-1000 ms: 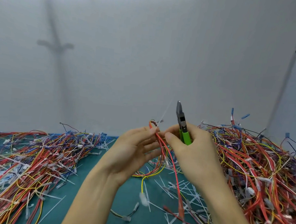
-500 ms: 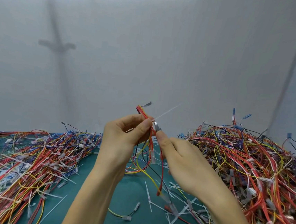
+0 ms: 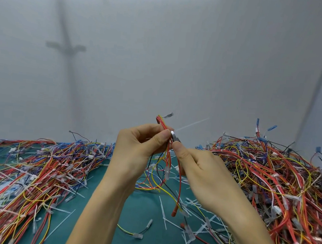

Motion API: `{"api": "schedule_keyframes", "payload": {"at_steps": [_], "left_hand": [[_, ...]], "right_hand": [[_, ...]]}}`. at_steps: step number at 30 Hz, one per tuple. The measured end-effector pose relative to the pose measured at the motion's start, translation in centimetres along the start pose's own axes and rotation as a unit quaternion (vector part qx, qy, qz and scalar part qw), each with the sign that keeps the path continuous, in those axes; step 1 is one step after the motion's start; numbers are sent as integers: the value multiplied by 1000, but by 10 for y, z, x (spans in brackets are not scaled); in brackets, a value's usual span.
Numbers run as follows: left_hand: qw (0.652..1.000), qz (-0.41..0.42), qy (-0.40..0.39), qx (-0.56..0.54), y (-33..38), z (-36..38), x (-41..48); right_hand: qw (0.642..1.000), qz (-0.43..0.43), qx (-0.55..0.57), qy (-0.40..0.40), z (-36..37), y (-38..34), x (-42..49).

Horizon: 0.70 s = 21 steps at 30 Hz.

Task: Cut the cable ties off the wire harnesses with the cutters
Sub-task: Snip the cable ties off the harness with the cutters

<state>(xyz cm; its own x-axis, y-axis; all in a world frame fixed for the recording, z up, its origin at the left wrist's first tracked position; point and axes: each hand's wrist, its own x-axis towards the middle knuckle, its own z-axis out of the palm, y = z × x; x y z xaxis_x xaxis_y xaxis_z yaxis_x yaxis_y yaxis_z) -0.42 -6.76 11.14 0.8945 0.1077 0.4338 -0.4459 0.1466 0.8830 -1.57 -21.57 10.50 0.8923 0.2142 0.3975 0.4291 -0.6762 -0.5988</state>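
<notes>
My left hand (image 3: 136,149) pinches a small wire harness (image 3: 167,161) of red, yellow and black wires, held up above the table. A white cable tie (image 3: 192,124) sticks out from the bundle, its tail pointing up and right. My right hand (image 3: 204,173) grips the cutters (image 3: 174,136); only the metal jaw tip shows, at the bundle next to my left thumb. The handles are hidden inside my right hand.
A large heap of tied harnesses (image 3: 280,184) rises at the right. Another spread of wires (image 3: 33,168) lies at the left. Cut white tie pieces (image 3: 191,223) litter the green mat (image 3: 143,218) between them. A grey wall stands behind.
The cutters, pointing upward a second ago, have swung down so the jaws sit at the bundle. My left hand has lifted the harness higher. In the last half second almost nothing moved.
</notes>
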Motion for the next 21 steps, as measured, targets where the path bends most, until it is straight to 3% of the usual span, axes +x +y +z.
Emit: {"api": "schedule_keyframes", "payload": {"at_steps": [21], "left_hand": [[998,-10,-15,68,2,-10,1]], "right_hand": [[999,14,45,-2,5,-3,1]]}}
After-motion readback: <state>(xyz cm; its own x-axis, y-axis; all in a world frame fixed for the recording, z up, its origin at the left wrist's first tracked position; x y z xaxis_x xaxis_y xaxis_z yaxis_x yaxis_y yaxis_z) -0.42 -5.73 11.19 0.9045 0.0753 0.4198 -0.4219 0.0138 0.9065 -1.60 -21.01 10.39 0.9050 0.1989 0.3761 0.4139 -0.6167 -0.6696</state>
